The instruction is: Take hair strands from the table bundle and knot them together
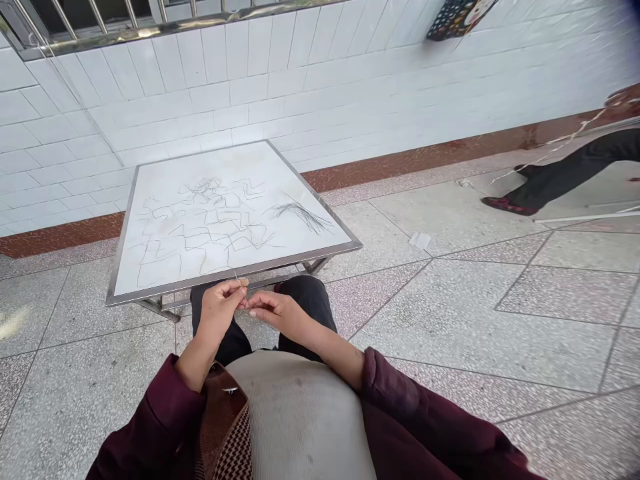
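In front of my lap, my left hand [223, 305] pinches a thin wire [237, 274] between thumb and fingers, and its upper end sticks up past the table edge. My right hand [280, 312] meets it fingertip to fingertip, closed on the lower part of the same wire, which the fingers mostly hide. Just beyond both hands stands a low white-topped table [165, 175] with a metal rim. Many thin wires bent into zigzags [210, 230] are spread over its top. A bundle of straighter dark wires [304, 217] lies near the right side.
A white tiled wall [310, 87] rises behind the table, below a barred window [130, 15]. At right, another person's leg [560, 170] stretches over the tiled floor [450, 313], near a pale cord [570, 139]. A scrap of white paper [421, 241] lies on the floor.
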Motion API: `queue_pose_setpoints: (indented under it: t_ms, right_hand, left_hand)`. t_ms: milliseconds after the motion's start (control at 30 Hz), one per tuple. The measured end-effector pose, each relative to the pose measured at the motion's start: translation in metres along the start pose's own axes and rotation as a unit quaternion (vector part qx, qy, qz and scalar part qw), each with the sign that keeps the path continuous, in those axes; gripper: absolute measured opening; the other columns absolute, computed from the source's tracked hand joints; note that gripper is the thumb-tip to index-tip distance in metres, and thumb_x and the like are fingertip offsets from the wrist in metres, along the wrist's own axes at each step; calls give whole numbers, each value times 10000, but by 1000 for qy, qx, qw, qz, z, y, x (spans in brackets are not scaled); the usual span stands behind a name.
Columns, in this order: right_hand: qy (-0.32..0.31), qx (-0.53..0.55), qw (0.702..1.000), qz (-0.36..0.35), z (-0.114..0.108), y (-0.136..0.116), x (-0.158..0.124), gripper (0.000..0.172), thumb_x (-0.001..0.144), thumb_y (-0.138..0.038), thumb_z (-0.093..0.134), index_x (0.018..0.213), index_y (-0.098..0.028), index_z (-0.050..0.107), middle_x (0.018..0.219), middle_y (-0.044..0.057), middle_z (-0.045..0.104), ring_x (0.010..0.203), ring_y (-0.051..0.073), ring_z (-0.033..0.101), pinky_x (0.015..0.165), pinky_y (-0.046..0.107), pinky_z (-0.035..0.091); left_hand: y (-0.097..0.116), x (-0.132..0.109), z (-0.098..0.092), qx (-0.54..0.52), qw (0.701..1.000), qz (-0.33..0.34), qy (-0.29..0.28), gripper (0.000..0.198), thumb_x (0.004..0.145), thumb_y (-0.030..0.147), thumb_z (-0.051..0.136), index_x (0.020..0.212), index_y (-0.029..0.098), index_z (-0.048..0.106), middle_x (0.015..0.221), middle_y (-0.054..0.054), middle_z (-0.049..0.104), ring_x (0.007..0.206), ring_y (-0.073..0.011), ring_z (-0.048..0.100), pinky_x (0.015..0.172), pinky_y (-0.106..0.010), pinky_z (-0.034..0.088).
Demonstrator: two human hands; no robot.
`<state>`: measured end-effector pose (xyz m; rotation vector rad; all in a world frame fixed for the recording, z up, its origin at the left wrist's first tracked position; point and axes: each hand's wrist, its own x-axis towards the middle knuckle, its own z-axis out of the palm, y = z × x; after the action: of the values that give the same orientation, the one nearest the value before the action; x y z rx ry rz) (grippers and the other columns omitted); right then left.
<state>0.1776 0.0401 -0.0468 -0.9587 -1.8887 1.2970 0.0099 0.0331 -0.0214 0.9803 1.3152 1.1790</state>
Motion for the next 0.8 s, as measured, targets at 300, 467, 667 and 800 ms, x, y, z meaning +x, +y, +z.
queue_pose_setpoints:
  t_ms: [300,467,667,800]
  right_hand:
    - [60,-255,942,-208,-1,-6,0,207,988,-248,460,955,-205,660,837,53,661,793,173,603,747,312,512]
    - [9,-308,910,-276,-9,-9,5,230,983,-153,443,917,-184,662,814,51,645,750,163,573,713,299,495]
    - [-83,-346,884,-303,-23,-11,11,269,987,-126,401,979,-205,659,862,49,642,776,170,543,727,321,468]
    - [-61,-355,887,-289,-26,-11,12,273,992,-142,400,914,-194,656,813,48,616,752,171,524,718,327,459]
  left_hand:
    - [-4,1,-3,11,1000,11,6,298,695,316,747,943,151,762,717,-23,697,570,-113,610,538,-221,525]
    - [-7,0,-4,37,999,22,-22,258,694,286,730,917,163,772,654,-2,664,528,-111,575,543,-239,517]
    - [-12,0,2,62,997,27,-29,206,679,270,712,847,166,773,644,-13,668,503,-120,553,508,-247,482]
    - [-10,0,5,25,1000,11,-13,236,670,313,734,852,163,753,610,5,640,504,-119,552,527,-255,502]
